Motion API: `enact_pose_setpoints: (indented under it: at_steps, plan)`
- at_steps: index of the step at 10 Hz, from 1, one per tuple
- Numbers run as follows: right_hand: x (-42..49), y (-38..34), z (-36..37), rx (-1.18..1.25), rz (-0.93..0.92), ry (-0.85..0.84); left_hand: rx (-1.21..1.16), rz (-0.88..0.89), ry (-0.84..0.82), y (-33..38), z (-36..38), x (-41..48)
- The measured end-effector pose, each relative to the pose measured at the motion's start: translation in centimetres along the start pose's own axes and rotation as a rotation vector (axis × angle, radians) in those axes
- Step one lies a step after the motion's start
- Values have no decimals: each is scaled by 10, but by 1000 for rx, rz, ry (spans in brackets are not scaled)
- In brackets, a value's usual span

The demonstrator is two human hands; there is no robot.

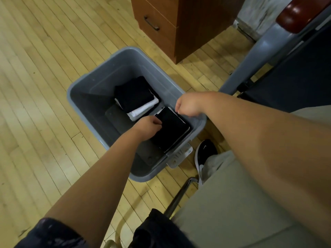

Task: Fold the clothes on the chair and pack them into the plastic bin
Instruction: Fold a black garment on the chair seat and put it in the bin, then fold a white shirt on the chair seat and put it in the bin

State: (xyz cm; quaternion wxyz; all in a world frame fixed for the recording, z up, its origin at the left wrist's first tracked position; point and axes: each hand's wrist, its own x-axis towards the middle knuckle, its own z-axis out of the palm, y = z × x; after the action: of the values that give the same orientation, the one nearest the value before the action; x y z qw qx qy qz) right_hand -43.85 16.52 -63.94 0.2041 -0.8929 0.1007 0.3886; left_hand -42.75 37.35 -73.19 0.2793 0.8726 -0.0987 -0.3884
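Your left hand (147, 125) grips the folded black garment's (172, 130) left edge and your right hand (188, 106) pinches its far corner, inside the grey bin (100, 81). A folded black-and-white stack (136, 98) lies just beside it

A light wooden plank floor (44, 86) fills the left side of the view. At the top stands a reddish-brown wooden cabinet (197, 24), and its drawer has a dark metal handle (151, 23). At the lower right, a black sneaker with a white sole (206, 149) rests on the floor, partly under a beige trouser leg (220, 197).
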Motion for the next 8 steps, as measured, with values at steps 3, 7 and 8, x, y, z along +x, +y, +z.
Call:
enact_pose_setpoints:
  at_steps: [3,7,8]
  plan:
    - [-22,19,-8,121,20,94,-81,34,-52,47,-15,-3]
    - [-110,74,-47,227,125,496,-3,301,-94,207,-26,-40]
    - [-154,94,-63,134,166,602,27,376,-81,252,-22,-59]
